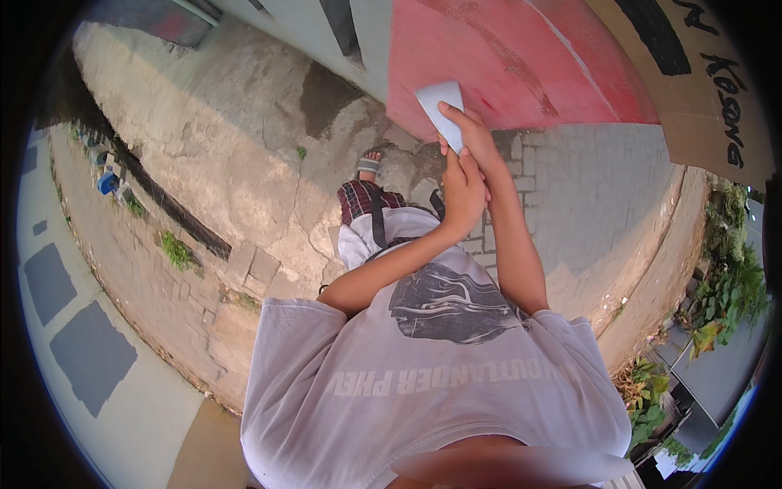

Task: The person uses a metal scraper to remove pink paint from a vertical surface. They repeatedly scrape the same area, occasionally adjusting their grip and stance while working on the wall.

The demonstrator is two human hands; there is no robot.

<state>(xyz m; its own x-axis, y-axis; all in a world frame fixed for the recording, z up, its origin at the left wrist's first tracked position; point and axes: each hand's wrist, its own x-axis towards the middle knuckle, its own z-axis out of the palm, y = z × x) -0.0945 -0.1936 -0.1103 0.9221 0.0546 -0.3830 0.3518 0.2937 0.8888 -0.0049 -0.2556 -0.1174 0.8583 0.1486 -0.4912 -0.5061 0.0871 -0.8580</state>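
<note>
A pale, flat, wedge-shaped piece (440, 99) is held out in front of me, its wide end up and its narrow end down by my fingers. Whether it is a sheet or a blade, I cannot tell. My right hand (477, 145) is closed on its right side, the thumb lying across its face. Just below, my left hand (464, 194) is closed at the narrow end, against the right hand. Some of its fingers are hidden. Behind the piece stands a red-painted wall section (509, 61) with darker streaks.
Brown cardboard (692, 98) with black handwriting hangs at the upper right. Cracked concrete (236, 138) lies to the left and grey paving blocks (578, 204) to the right. A drain channel (175, 216) runs along the left; green plants (725, 285) grow at the right. My sandaled foot (369, 165) shows below.
</note>
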